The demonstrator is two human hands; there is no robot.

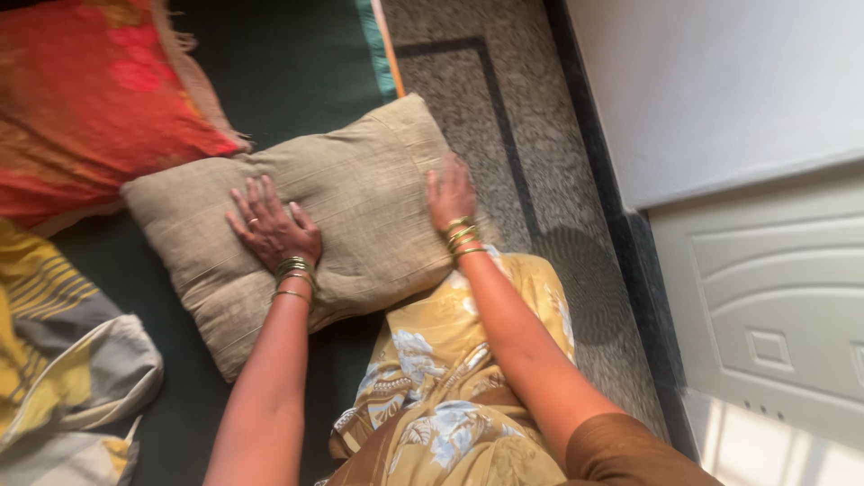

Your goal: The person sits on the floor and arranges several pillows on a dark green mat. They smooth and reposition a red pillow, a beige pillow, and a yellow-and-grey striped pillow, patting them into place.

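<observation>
A beige pillow [306, 220] lies on a dark green mat [288, 63], its right end at the mat's right edge, beside the speckled stone floor [468, 81]. We see both hands laid flat on it, well apart and clamped on nothing: the left hand [273, 227] spread open near the pillow's middle, the right hand [450, 193] pressing its right end with fingers extended. We judge that uneven pressure could push the stuffing to one side, or slide the pillow's right end off the mat onto the bare floor, since the right hand bears so close to that edge. The yellow patterned garment [450, 378] of the person touches the pillow's near side and could catch under it. Toward the mat's far left corner a red and orange cloth [90, 99] meets the pillow's left end, and a yellow and grey striped cloth [63, 342] lies along the near left; both limit movement leftward. A white panelled door [765, 297] stands right of the floor.
</observation>
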